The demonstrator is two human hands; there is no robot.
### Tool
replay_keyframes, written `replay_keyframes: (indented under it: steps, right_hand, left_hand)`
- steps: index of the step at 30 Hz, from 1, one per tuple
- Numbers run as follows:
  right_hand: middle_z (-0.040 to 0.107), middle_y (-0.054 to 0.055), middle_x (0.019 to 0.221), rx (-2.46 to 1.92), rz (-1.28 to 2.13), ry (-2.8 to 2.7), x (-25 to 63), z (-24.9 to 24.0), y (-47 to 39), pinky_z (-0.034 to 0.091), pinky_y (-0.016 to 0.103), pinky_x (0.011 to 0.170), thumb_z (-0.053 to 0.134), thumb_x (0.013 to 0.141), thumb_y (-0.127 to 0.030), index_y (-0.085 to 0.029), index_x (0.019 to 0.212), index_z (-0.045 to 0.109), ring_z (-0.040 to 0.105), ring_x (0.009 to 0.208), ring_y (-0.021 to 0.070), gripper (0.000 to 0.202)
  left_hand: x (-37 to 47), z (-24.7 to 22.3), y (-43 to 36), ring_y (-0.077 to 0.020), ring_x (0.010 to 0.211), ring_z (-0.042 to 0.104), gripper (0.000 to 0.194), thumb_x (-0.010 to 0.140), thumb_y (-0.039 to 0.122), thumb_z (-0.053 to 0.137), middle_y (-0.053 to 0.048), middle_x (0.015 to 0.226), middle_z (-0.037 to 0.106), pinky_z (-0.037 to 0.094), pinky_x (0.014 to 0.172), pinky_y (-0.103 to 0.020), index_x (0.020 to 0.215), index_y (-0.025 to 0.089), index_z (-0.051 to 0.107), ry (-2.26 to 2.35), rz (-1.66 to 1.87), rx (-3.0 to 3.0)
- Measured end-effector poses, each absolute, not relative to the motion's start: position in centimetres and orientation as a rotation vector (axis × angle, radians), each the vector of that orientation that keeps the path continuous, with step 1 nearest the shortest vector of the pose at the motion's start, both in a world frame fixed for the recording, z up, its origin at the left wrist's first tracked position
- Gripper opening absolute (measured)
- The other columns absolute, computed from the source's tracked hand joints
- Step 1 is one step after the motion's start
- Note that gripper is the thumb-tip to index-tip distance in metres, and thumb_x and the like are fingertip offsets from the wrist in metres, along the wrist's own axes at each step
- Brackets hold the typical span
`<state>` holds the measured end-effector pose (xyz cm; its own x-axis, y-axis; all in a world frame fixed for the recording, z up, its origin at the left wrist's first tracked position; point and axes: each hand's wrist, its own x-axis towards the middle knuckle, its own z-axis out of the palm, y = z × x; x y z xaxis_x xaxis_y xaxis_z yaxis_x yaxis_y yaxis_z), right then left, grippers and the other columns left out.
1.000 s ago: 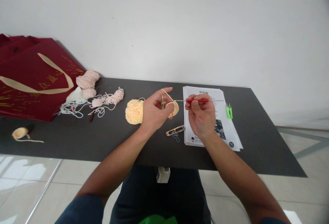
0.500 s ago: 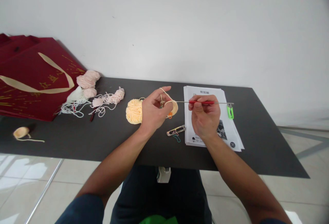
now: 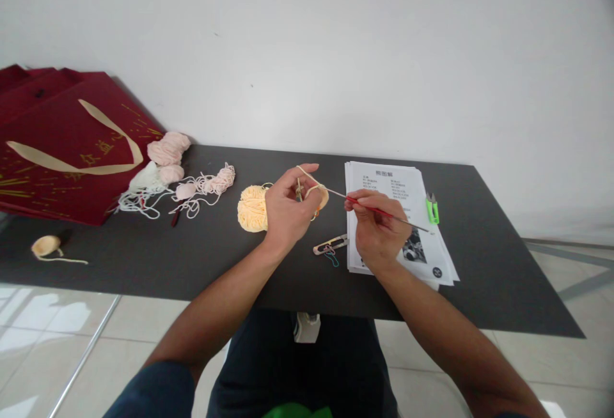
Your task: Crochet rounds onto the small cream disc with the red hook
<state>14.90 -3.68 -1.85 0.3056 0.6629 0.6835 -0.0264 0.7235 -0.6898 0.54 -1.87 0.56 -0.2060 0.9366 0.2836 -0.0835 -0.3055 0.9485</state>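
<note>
L hand (image 3: 292, 207) is pinching, near & left of paper stack (image 3: 384, 181); R hand (image 3: 380, 226) is gripping pen-style over it, 2 forearms (image 3: 230, 284) angling inward.

On the dark red bag (image 3: 52, 117) to my left I can read the gold characters 众 and 益, in a slanting line with others that the ribbon handle (image 3: 110, 125) partly crosses. On the printed sheets (image 3: 407, 179) beneath my right hand (image 3: 381, 229), the bold Chinese heading (image 3: 384, 174) and smaller columns are too blurred to read surely; a round black badge (image 3: 437, 272) bears a pale cross-like sign.
</note>
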Motion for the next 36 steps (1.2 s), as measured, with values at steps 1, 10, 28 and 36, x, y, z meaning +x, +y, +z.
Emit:
replay_keyframes:
  steps: [1, 10, 28, 36]
  right_hand:
    - [0.081, 0.002, 0.097, -0.639, 0.475, -1.212, 14.8, -1.9, -3.8, 0.066, 0.032, 0.066, 0.074, 0.089, -0.01, -0.028, 0.097, 0.077, 0.076, 0.078, 0.0155, 0.021]
    - [0.082, 0.005, 0.114, -0.672, 0.284, -1.503, 15.5, -3.1, -4.3, 0.069, 0.041, 0.08, 0.07, 0.089, -0.005, -0.033, 0.115, 0.079, 0.079, 0.097, 0.0226, 0.039]
    - [0.083, 0.0, 0.1, -0.759, 0.663, -1.105, 14.7, -3.0, -3.4, 0.071, 0.032, 0.07, 0.078, 0.087, -0.016, -0.028, 0.096, 0.079, 0.081, 0.076, 0.0156, 0.015]
    - [0.083, 0.004, 0.113, -0.762, 0.355, -1.457, 15.1, -3.7, -3.9, 0.071, 0.042, 0.083, 0.076, 0.087, -0.012, -0.035, 0.11, 0.081, 0.081, 0.097, 0.0217, 0.032]
  left_hand:
    - [0.6, 0.6, -1.9, -0.0091, 0.062, 0.059, 0.034, 0.076, 0.015, 0.074, 0.002, 0.076, 0.068, 0.05, 0.059, -0.022, 0.109, 0.021, 0.075, 1.12, 1.637, 1.243]
    - [0.6, 0.0, -1.5, -0.011, 0.061, 0.064, 0.035, 0.076, 0.024, 0.08, 0.0, 0.08, 0.074, 0.052, 0.058, -0.023, 0.111, 0.02, 0.074, 1.215, 1.638, 1.122]
    - [0.4, -0.1, -1.6, -0.01, 0.062, 0.061, 0.031, 0.076, 0.021, 0.077, -0.001, 0.086, 0.075, 0.051, 0.06, -0.024, 0.108, 0.021, 0.075, 1.24, 1.626, 1.15]
    - [0.6, 0.1, -1.0, -0.0146, 0.064, 0.07, 0.047, 0.066, 0.025, 0.088, 0.001, 0.079, 0.076, 0.057, 0.064, -0.029, 0.11, 0.019, 0.071, 0.987, 1.528, 0.796]
